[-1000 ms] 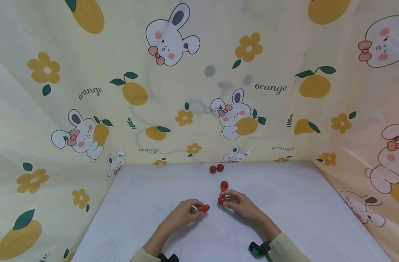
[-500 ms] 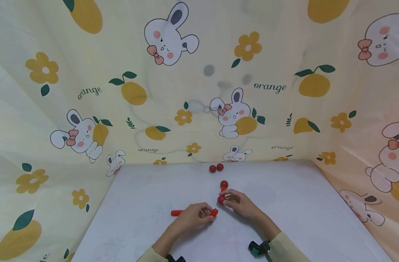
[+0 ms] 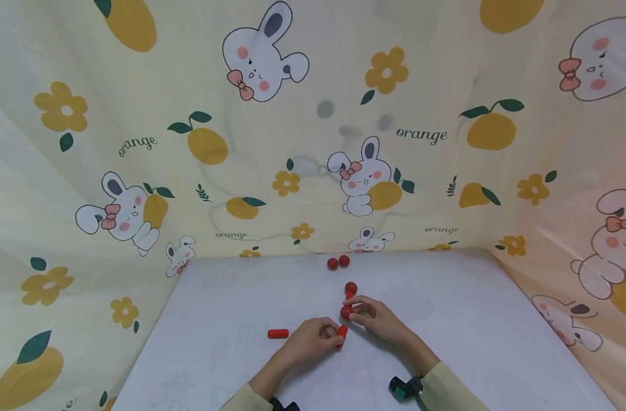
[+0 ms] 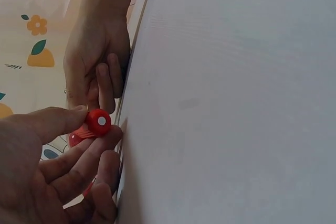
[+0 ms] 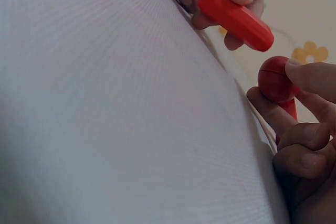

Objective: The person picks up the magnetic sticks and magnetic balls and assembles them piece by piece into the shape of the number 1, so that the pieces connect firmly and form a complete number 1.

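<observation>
A short red rod (image 3: pixel 342 335) is pinched between thumb and fingers of my left hand (image 3: pixel 311 341); in the left wrist view the rod's round end (image 4: pixel 100 123) shows a white dot. My right hand (image 3: pixel 382 321) pinches a red ball (image 3: pixel 346 313). A second red rod (image 3: pixel 349 297) runs from that ball to another red ball (image 3: pixel 351 287) on its far side. In the right wrist view the left hand's rod (image 5: pixel 236 19) points at the near ball (image 5: pixel 276 79), with a small gap between them.
Another red rod (image 3: pixel 278 334) lies on the white table (image 3: pixel 230 302) left of my left hand. Two loose red balls (image 3: pixel 332 264) sit side by side near the back edge. A printed cloth (image 3: pixel 302 142) hangs behind.
My left hand has moved right toward the ball in my right hand, turning its rod to point at it. The rod on the table has come into view. The right hand has stayed put.
</observation>
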The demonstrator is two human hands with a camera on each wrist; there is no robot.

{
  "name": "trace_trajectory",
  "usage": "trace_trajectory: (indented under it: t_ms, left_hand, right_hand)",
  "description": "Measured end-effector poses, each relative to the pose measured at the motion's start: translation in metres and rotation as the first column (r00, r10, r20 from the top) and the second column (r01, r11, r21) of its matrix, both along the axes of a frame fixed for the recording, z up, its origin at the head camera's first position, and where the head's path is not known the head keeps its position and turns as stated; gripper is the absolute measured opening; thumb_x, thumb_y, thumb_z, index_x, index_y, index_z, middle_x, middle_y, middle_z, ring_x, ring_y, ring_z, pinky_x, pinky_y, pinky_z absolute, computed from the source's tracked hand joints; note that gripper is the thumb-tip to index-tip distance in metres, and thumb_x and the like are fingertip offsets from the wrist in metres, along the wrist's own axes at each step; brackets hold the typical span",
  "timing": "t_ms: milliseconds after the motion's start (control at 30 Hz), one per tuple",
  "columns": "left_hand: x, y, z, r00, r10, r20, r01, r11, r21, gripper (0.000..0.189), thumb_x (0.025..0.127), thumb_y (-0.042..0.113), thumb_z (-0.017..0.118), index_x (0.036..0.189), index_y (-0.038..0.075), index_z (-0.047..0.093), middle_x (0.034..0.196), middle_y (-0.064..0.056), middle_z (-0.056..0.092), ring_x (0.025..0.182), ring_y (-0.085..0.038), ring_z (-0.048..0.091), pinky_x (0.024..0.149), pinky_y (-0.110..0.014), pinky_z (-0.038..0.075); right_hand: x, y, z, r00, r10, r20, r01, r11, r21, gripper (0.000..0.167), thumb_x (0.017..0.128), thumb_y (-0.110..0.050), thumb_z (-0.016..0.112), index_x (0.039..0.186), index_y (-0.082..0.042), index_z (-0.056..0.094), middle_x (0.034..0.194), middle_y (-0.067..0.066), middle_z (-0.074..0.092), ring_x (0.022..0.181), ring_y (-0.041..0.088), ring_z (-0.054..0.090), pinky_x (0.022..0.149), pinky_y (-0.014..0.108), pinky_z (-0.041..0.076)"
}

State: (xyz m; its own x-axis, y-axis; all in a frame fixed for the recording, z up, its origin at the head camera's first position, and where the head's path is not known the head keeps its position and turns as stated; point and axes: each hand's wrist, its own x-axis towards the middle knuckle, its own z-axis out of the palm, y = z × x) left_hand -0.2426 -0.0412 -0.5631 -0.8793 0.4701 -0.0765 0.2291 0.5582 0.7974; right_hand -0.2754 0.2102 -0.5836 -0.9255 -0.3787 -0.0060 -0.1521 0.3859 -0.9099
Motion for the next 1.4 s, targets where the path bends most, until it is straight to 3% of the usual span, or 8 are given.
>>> trace_trajectory:
  t_ms: [833,1067,1400]
  left_hand:
    - [-0.004,0.012,0.003,0.995,0.07,0.071,-0.073,0.996,0.042,0.027,0.099,0.032,0.079,0.113,0.01,0.077,0.09,0.005,0.079,0.084,-0.01,0.069,0.077,-0.035,0.056]
    - [-0.005,0.013,0.004,0.995,0.06,0.078,-0.064,0.997,0.044,0.024,0.099,0.028,0.078,0.112,0.008,0.076,0.086,0.004,0.078,0.078,-0.01,0.067,0.071,-0.03,0.053]
    - [-0.005,0.013,0.004,0.994,0.066,0.085,-0.07,0.996,0.05,0.024,0.099,0.028,0.078,0.112,0.008,0.077,0.086,0.005,0.078,0.079,-0.01,0.066,0.072,-0.029,0.053]
  right_hand:
    - [-0.002,0.001,-0.002,0.999,0.03,-0.011,-0.03,0.999,-0.014,0.038,0.107,-0.028,0.069,0.143,-0.016,0.066,0.133,0.011,0.071,0.119,0.033,0.064,0.084,0.042,0.05]
    - [0.0,0.0,-0.002,0.998,0.054,-0.025,-0.054,0.998,-0.02,0.038,0.107,-0.027,0.069,0.143,-0.016,0.065,0.135,0.011,0.071,0.122,0.033,0.066,0.101,0.056,0.053]
    - [0.002,-0.001,0.001,0.998,0.049,-0.04,-0.049,0.999,-0.021,0.037,0.108,-0.025,0.068,0.143,-0.013,0.064,0.137,0.013,0.07,0.123,0.034,0.067,0.106,0.065,0.05]
